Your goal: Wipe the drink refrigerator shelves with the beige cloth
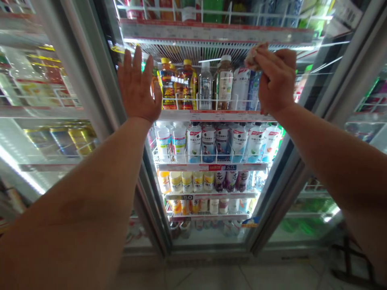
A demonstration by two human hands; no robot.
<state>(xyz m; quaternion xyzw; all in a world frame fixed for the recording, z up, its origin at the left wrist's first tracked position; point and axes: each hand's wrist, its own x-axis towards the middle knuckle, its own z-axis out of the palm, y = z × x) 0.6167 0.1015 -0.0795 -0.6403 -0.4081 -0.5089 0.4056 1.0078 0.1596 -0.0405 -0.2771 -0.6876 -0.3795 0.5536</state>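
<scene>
Press the crumpled cloth (255,56), bunched at one o'clock in the curled fingers of the right hand (276,80), evenly against the glass door (208,238), bracing lightly with the left hand (137,90), fingers spread wide at eleven o'clock (perhaps touching, impossible to tell).

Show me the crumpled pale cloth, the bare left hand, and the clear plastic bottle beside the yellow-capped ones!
Crumpled pale cloth (251,59), head view, bunched part outside the right hand (276,82).
Bare left hand (139,92), head view, back of the hand.
Clear plastic bottle (205,86), head view, middle of its body.
</scene>
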